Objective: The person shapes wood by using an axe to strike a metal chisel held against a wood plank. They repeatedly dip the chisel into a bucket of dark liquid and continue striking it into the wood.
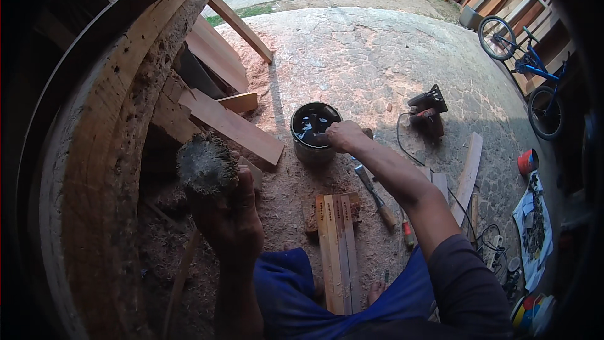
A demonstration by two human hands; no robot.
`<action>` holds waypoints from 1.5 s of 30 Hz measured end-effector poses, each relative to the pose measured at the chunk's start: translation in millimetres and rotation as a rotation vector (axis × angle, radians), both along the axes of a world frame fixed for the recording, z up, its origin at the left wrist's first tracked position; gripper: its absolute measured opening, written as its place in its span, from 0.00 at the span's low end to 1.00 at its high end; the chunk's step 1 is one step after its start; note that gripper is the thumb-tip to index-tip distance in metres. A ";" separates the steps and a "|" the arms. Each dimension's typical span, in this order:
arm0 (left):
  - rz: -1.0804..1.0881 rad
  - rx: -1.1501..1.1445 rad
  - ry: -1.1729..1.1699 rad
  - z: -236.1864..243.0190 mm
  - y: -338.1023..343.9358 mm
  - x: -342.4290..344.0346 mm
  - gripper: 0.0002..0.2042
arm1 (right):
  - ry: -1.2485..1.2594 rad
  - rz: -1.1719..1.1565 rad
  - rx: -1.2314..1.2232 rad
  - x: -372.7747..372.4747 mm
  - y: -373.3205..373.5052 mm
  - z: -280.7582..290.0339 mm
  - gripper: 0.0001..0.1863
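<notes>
Head view: L hand [234, 219] grips frayed disc [206, 165]; R hand [345, 136] @ tin [309, 153], hold unclear.

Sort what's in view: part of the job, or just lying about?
Part of the job, it seems:
Bucket of dark liquid, right hand at it
Round grey thing in left hand
Wood strips, probably

Lying about, apparently:
Bike
Power tool
Chisel
Red can

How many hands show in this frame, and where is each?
2. The left hand is left of centre, holding up a round, grey bristly object. The right hand is at the right rim of the bucket of dark liquid.
</notes>
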State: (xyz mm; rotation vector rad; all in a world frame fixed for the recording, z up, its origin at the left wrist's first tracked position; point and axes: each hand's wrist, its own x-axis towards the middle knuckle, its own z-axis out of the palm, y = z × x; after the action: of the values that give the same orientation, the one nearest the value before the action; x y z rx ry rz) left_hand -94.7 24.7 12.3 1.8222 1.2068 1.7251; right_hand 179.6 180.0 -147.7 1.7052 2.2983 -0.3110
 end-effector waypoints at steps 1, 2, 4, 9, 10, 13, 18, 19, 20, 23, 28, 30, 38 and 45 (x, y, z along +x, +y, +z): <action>0.027 0.032 0.050 -3.5 2.9 -4.6 0.10 | 0.048 -0.062 0.024 -0.3 -4.7 -5.0 0.13; 0.053 0.064 0.101 -4.9 5.5 -7.8 0.10 | 0.094 -0.125 0.048 -0.2 -7.0 -8.4 0.14; 0.007 0.001 -0.104 -13.6 9.6 0.7 0.10 | 0.229 -0.203 0.048 22.1 -25.4 -22.1 0.16; -0.006 -0.034 -0.046 -13.8 0.2 -5.3 0.12 | 1.148 -0.554 -0.071 18.9 -110.6 14.3 0.17; -0.039 -0.074 -0.087 -16.4 -1.7 -1.1 0.13 | 1.280 -0.673 -0.230 24.4 -130.3 22.7 0.16; -0.206 -0.216 -0.365 -21.1 -19.5 35.8 0.15 | 1.709 -0.818 -0.287 51.2 -200.4 15.9 0.15; -0.469 -0.346 -0.486 -65.4 -23.4 75.1 0.17 | 1.793 -0.966 -0.274 63.5 -291.6 -10.9 0.18; -0.451 -0.319 -0.459 -77.0 -23.1 86.0 0.18 | 1.753 -0.981 -0.339 66.9 -304.7 -16.1 0.20; -0.432 -0.293 -0.433 -87.3 -23.1 98.0 0.18 | 1.781 -1.006 -0.287 66.8 -314.6 -21.3 0.21; -0.422 -0.429 -0.315 -107.5 -21.8 114.9 0.21 | 1.780 -1.130 -0.353 66.8 -320.2 -31.7 0.22; -0.603 -0.564 -0.527 -92.7 -14.5 144.9 0.20 | 1.799 -1.138 -0.324 71.4 -319.2 -29.5 0.20; -0.636 -0.582 -0.347 -100.0 -1.6 144.1 0.19 | 1.836 -1.142 -0.321 71.9 -318.1 -26.2 0.20; -0.562 -0.475 -0.609 -135.8 -25.8 172.0 0.25 | 1.797 -1.137 -0.229 73.5 -321.5 -32.7 0.20; -0.723 -0.536 -0.379 -145.8 -27.6 158.2 0.19 | 1.801 -1.039 -0.197 63.5 -319.8 -34.9 0.19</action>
State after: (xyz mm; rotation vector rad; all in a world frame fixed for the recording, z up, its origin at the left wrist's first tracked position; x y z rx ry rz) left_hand 63.6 -2.9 -133.5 1.2922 0.6404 1.1169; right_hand 243.1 -139.8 -182.5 2.7098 1.1654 -3.0468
